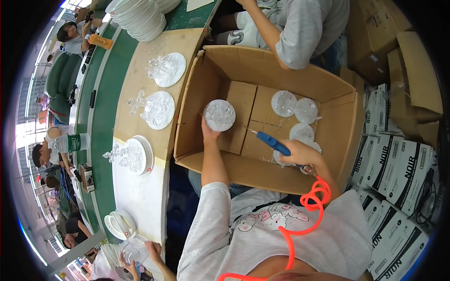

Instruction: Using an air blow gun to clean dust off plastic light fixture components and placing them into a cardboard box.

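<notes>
My left hand [210, 133] grips a round, whitish clear plastic part [219, 115] from below and holds it over the left side of an open cardboard box [274, 180]. Its face is turned up. In my right hand [299, 153] is a blue air blow gun [272, 142], the thin nozzle pointing left toward the part but apart from it. A coiled orange air hose [291, 232] runs from the gun down across my shirt. Several similar round clear parts, one of them a disc [284, 103], lie on the box's floor at the right, some partly hidden by my right hand.
Along the left runs a workbench [136, 89] bearing white round plates with clear parts [158, 110]. A tall plate stack [139, 18] stands at its far end. Another person [304, 33] sits beyond the box. Printed cartons [398, 164] are piled at right; a co-worker's hands [152, 250] show lower left.
</notes>
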A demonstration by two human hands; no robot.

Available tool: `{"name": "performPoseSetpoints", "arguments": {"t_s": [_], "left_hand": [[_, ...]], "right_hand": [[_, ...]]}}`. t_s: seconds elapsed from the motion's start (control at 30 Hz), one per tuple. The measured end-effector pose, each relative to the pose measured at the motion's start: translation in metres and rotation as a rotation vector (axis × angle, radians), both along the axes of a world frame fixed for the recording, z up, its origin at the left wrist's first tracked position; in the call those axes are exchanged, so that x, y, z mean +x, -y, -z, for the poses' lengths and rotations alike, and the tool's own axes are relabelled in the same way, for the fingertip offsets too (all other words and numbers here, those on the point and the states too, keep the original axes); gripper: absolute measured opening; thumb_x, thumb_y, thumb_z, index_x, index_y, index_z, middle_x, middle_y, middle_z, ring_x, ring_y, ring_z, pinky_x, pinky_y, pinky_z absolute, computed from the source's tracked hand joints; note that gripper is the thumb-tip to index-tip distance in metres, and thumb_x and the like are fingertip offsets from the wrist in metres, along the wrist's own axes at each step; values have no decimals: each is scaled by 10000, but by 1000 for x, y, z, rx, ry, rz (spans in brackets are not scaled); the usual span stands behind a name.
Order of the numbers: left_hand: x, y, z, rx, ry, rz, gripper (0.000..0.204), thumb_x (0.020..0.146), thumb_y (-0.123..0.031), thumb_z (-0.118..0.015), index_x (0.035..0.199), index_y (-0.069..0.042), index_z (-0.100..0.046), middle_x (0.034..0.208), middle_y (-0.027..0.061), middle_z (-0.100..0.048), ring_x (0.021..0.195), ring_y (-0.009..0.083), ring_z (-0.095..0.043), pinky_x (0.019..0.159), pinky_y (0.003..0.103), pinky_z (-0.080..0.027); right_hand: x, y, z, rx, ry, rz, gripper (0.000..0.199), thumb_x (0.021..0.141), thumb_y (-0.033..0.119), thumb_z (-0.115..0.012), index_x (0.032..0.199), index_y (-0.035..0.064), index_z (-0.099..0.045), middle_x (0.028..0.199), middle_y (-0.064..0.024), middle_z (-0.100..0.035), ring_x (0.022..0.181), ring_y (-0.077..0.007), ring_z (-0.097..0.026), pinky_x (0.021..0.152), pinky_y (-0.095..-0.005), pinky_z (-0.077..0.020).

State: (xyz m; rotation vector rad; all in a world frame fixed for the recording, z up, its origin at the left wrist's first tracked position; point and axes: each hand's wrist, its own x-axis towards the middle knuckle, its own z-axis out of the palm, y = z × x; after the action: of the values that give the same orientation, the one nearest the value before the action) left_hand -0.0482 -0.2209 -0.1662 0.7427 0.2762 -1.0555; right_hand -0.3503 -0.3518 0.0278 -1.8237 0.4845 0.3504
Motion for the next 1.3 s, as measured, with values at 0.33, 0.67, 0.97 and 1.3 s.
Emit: {"name": "performPoseSetpoints", "arguments": {"t_s": [0.33,0.67,0.97,1.3], "left_hand": [[1,-7,0,14,-21,21,607,872,-541,-333,1267,-88,-420,1310,128,-415,1195,344,-387,1004,521,-277],[0,-3,-6,8,-48,-2,594,882,-525,-313,1272,-88,-413,1314,126,-410,1197,346,-385,1003,522,-279],[6,-3,0,-44,17,-9,543,901,-479,-295,1246,-88,-446,1285,127,-442,1186,338,-400,1002,499,-299],[1,19,-96,-138,13,169,698,834,-579,-400,1251,-19,-412,1252,155,-466,1147,338,-442,974,502,-331]], "right_hand": [[2,3,-1,-19,12,61,391,704,223,-633,1010,16,-503,696,-124,-540,656,-271,-558,601,-359,-429],[4,-9,-11,87,58,18,404,711,172,-631,1053,11,-488,601,-102,-514,540,-228,-526,532,-324,-421],[9,-6,-6,199,70,6,421,735,204,-640,1070,0,-487,628,-86,-495,579,-164,-516,539,-283,-410],[-10,5,-38,845,248,256,602,687,150,-628,1193,-48,-369,785,-53,-487,749,-134,-491,724,-296,-405]]}}
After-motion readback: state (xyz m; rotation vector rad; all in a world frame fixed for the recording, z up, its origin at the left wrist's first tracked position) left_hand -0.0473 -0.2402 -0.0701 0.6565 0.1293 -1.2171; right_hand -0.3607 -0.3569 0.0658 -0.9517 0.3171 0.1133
